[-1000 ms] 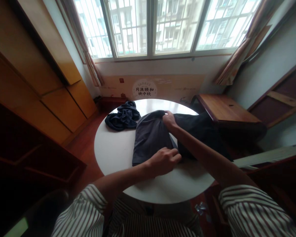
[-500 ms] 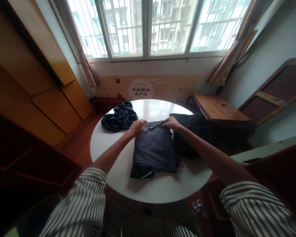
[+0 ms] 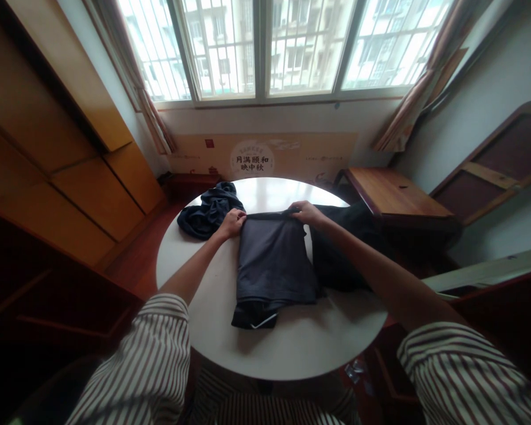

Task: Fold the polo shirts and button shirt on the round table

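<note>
A dark grey garment point(image 3: 272, 260) lies folded in a rough rectangle on the round white table point(image 3: 212, 313). Its exact kind I cannot make out; a black part with a thin white strip shows at its near left corner. My left hand point(image 3: 233, 223) is closed on the garment's far left corner. At the far right corner, my right hand point(image 3: 307, 212) grips the same edge, which looks darker along the top. Close beyond my left hand sits a crumpled navy cloth point(image 3: 210, 211). Under my right forearm, a black garment point(image 3: 336, 257) is spread, partly hidden.
Beyond the table, a printed banner point(image 3: 301, 154) runs along the wall below the barred window. A low wooden table point(image 3: 398, 192) stands at the back right, and wooden cabinets point(image 3: 92, 195) line the left side.
My left hand has moved left and slightly away, my right hand a little away. The garment's far edge is now straighter and flatter, with a dark band along it.
</note>
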The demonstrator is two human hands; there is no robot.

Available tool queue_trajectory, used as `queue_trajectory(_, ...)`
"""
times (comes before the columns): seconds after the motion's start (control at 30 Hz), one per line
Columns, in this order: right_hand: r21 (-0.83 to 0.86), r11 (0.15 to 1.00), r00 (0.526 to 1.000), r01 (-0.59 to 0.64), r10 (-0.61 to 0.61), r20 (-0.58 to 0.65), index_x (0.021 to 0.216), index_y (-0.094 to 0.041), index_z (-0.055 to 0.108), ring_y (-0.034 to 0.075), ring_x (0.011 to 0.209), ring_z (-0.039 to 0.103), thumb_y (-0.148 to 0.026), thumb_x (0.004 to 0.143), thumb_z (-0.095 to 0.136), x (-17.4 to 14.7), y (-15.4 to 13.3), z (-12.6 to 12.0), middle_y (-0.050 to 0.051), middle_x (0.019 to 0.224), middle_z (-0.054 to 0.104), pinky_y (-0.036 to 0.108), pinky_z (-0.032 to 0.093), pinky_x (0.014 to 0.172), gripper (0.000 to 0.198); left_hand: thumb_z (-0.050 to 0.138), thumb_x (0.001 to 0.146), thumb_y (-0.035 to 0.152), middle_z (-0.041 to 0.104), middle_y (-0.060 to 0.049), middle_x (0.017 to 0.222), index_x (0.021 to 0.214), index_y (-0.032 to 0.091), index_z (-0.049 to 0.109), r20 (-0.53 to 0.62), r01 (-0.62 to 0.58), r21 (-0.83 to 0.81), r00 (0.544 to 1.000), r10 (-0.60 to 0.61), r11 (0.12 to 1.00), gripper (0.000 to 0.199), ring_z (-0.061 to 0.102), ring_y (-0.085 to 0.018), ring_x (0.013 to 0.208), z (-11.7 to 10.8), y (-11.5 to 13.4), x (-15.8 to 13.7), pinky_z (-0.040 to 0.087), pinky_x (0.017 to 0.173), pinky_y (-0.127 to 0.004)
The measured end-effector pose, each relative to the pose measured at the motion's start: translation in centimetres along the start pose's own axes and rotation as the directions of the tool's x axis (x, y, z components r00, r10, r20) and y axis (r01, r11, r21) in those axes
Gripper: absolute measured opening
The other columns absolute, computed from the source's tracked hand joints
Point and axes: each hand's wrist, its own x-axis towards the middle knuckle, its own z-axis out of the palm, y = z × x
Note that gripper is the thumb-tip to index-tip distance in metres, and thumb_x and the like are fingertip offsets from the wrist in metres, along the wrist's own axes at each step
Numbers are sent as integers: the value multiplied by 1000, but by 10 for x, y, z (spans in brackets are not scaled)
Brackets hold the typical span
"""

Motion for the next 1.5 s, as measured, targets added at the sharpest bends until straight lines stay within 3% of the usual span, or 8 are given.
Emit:
queue_trajectory(0.13, -55, 998, 998, -42, 39, -53, 110, -8, 70, 18, 83, 67, -14, 79, 71, 11, 2, 6, 11, 97, 73, 27, 52, 79, 32, 53, 91, 10, 64, -13, 105, 105, 8, 68, -50, 19, 59, 999, -17, 998, 20, 60, -21, 100, -3, 18, -4, 47, 97, -34)
queue_trajectory(0.23, -120, 989, 995, -88, 82, -54, 126, -5, 60, 21, 85, 68, -22, 74, 80, 10, 7, 11, 14, 98, 73, 30, 53, 81, 59, 52, 94, 15, 64, -12, 105, 106, 12, 66, -26, -170, 105, 985, 173, 980, 18, 61, -22, 102, -1, 56, -38, 47, 95, -34)
queue_trajectory(0.33, -222, 970, 995, -95, 88, -40, 125, -3, 62, 25, 92, 68, -24, 72, 82, 6, 10, 14, 16, 99, 74, 30, 53, 82, 60, 48, 100, 33, 66, -7, 92, 97, 16, 64, 237, -459, 41, 867, 438, 887, 24, 65, -19, 84, 8, 104, -97, 51, 78, -30)
queue_trajectory(0.43, -253, 964, 996, -85, 76, -45, 106, -5, 73, 25, 96, 68, -15, 77, 75, 7, 9, 16, 16, 99, 75, 27, 51, 83, 31, 55, 94, 54, 66, -9, 97, 104, 16, 60, 433, -620, 50, 720, 543, 783, 40, 68, -23, 82, 20, 140, -148, 52, 67, -30)
queue_trajectory(0.7, -288, 957, 998, -39, 22, -61, 97, -7, 79, 22, 97, 69, -6, 84, 59, 9, 4, 21, 14, 100, 76, 23, 50, 84, 23, 41, 99, 13, 63, -8, 91, 109, 14, 54, 577, -718, 126, 614, 539, 684, 16, 67, -19, 72, 42, 161, -159, 49, 57, -27)
queue_trajectory(0.9, -331, 943, 993, 22, -58, -100, 112, -4, 73, 30, 111, 63, -10, 88, 57, -5, 1, 26, 23, 118, 67, 35, 47, 97, 30, 43, 101, 18, 62, -7, 96, 102, 15, 58, 494, -685, 126, 670, 553, 718, 15, 65, -18, 80, 19, 158, -182, 52, 66, -28)
queue_trajectory(1.17, -220, 944, 969, 248, -237, 72, 101, -12, 78, 17, 82, 68, -20, 90, 61, 6, -44, 59, 10, 95, 75, 23, 49, 79, 22, 51, 99, 21, 62, -9, 106, 123, 16, 58, 182, -378, 200, 921, 344, 904, 25, 65, -19, 92, -41, 84, -249, 58, 82, -31)
queue_trajectory(1.5, -196, 945, 960, 261, -233, 156, 102, -11, 78, 17, 85, 69, -26, 89, 67, 45, -71, 106, 12, 96, 76, 21, 49, 77, 22, 45, 99, 14, 66, -8, 94, 127, 14, 58, -93, -391, 364, 888, 451, 845, 30, 67, -17, 80, -11, 61, -252, 59, 67, -26)
